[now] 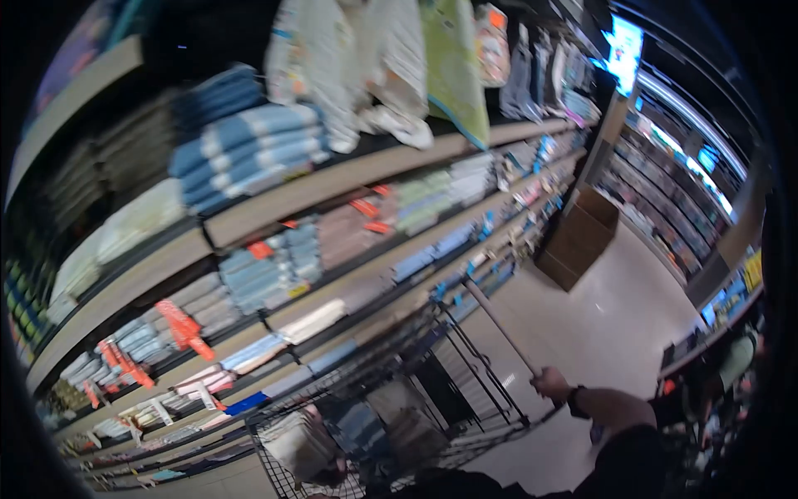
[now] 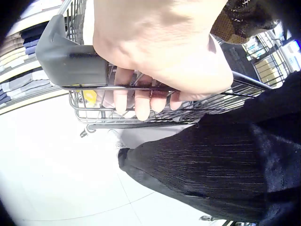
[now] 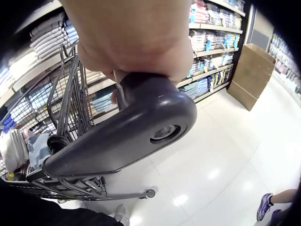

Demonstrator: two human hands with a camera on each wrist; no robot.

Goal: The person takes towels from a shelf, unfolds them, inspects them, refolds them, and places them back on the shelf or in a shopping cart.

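My right hand (image 1: 552, 384) was curled round the right end of the cart handle (image 1: 499, 323), close to its dark plastic end cap (image 3: 141, 125); the right wrist view showed my fingers clamped over the top of that cap. My left hand (image 2: 155, 52) gripped the handle at its other end, fingers (image 2: 141, 101) wrapped under the bar just beside the grey corner piece (image 2: 70, 59). That hand was out of sight in the head view.

The cart (image 1: 374, 407) stood on the pale tiled floor (image 3: 221, 165) right in front of me, alongside the shelves (image 1: 332, 179). Its wire basket held folded textiles (image 3: 19, 148), white and blue-grey, lying in the bottom. My dark garment (image 2: 225, 169) hung just behind the basket.

The shelves carried stacks of folded towels (image 1: 241, 150) in blue, grey and pink, with red tags (image 1: 183, 326) along the edges. A brown cardboard box (image 1: 582, 237) stood on the floor further down the aisle. Someone's shoe (image 3: 264, 206) showed at the lower right of the right wrist view.
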